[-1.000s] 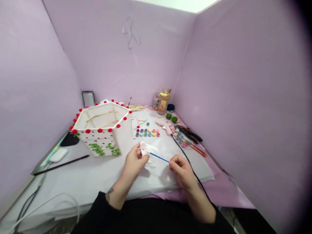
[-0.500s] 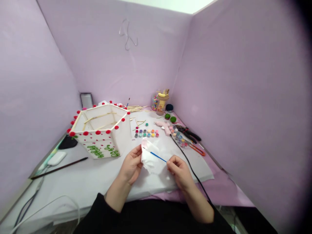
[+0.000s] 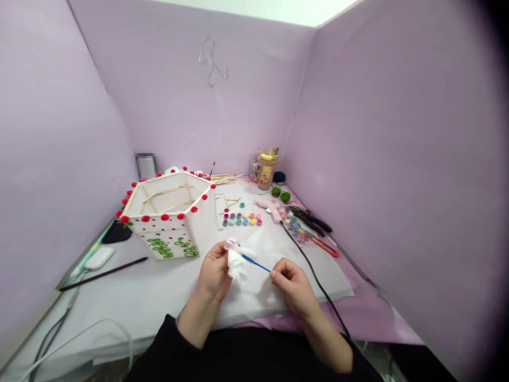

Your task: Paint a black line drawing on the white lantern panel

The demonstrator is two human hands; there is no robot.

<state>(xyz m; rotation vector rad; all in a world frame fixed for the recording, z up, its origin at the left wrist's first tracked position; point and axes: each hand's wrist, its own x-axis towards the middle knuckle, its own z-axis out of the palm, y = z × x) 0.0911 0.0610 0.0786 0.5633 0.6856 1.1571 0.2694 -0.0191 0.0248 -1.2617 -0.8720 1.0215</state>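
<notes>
My left hand (image 3: pixel 213 271) is closed on a crumpled white tissue (image 3: pixel 237 267) that has a pinkish patch at its top. My right hand (image 3: pixel 293 282) pinches the end of a thin blue paintbrush (image 3: pixel 257 263). The brush slants up to the left, and its tip is hidden in the tissue's folds. Beyond my hands stand two rows of small paint pots (image 3: pixel 242 219) in several colours. To the left is a white many-sided box (image 3: pixel 167 239) with red beads along its rim and green loops and small red marks on its front.
A pink glue gun (image 3: pixel 274 211) with a black cord (image 3: pixel 310 271) lies at the right, beside pliers (image 3: pixel 312 220) and an orange cutter (image 3: pixel 326 247). A yellow-lidded cup (image 3: pixel 267 172) stands at the back. A dark stick (image 3: pixel 105 273) and a white case (image 3: pixel 99 258) lie left.
The tissue has folded over the brush tip, which showed bare against it before. The whole view has shifted slightly, so things sit a little further right.
</notes>
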